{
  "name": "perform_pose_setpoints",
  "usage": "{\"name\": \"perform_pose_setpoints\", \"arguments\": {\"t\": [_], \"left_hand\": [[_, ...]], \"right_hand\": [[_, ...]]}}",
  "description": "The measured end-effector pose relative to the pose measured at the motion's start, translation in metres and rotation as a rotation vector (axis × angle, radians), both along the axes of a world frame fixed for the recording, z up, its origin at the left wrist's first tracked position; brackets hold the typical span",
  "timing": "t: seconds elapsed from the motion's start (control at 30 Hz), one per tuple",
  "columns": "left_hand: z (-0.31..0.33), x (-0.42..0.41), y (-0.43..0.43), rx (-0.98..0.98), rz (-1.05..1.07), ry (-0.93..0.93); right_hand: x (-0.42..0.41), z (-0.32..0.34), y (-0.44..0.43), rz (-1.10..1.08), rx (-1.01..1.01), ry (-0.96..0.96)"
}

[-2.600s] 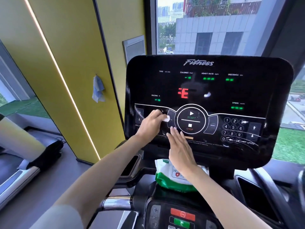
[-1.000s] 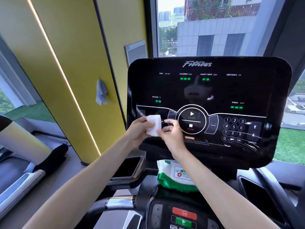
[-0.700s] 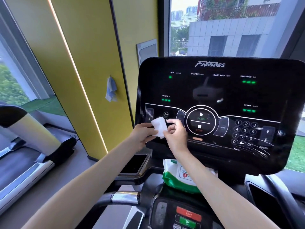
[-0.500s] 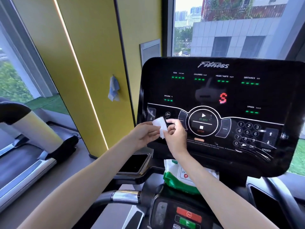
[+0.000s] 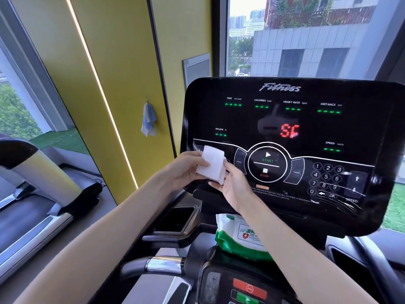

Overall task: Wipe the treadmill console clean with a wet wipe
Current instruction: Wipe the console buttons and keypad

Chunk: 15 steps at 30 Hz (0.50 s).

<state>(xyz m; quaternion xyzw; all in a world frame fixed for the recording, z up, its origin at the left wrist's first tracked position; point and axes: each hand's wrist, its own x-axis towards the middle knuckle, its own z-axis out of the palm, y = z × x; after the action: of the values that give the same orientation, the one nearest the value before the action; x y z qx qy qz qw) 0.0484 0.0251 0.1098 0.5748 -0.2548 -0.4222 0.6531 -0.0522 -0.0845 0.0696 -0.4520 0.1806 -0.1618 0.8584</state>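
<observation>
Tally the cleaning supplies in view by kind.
wet wipe, pinched between the left hand and the right hand: 1
wipe pack, below the console: 1
cloth, hanging on the yellow wall: 1
Total: 3

White wet wipe (image 5: 212,164); black console (image 5: 306,123) with green dashes, red letters; green-and-white wipe pack (image 5: 238,240); yellow wall (image 5: 122,62); blue cloth (image 5: 148,120)
</observation>
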Motion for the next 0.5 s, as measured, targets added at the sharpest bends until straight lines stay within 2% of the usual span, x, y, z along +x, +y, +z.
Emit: {"name": "perform_pose_setpoints", "arguments": {"t": [0.1, 0.23, 0.4, 0.47, 0.5], "left_hand": [[-0.001, -0.001, -0.002, 0.080, 0.050, -0.057], [-0.005, 0.007, 0.001, 0.138, 0.189, -0.078], [-0.001, 0.007, 0.013, 0.227, 0.113, -0.125], [-0.001, 0.005, 0.013, 0.163, 0.134, -0.059], [-0.003, 0.005, 0.012, 0.089, 0.167, 0.037]], "right_hand": [[0.001, -0.001, -0.001, 0.016, 0.018, -0.046], [0.001, 0.002, -0.003, -0.061, -0.021, 0.011], [-0.002, 0.003, -0.010, 0.104, -0.190, 0.139], [-0.003, 0.005, -0.010, 0.116, -0.302, 0.163], [-0.002, 0.006, -0.009, 0.086, -0.355, 0.173]]}}
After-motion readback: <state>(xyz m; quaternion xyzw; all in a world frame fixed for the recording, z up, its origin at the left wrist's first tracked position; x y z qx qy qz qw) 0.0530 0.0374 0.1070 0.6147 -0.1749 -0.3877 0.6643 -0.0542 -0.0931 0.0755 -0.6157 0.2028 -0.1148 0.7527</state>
